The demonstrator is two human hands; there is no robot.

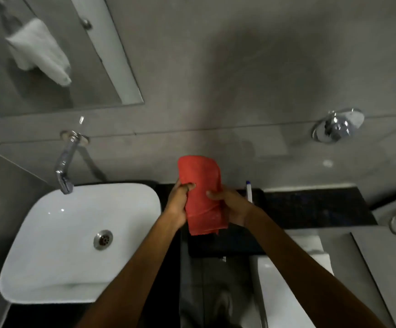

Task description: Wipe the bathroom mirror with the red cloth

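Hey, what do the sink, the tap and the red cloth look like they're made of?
Sink: glossy white ceramic, probably, judging by its bright highlights. Tap: polished chrome-look metal with mirror-like reflections. Red cloth: soft matte fabric, folding limply in both hands.

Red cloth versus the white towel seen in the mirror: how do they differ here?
The red cloth is held up over the dark counter by the left hand and right hand; the white towel hangs untouched, seen only as a reflection in the mirror. The cloth looks crisp, the towel blurred. Both are folded fabric.
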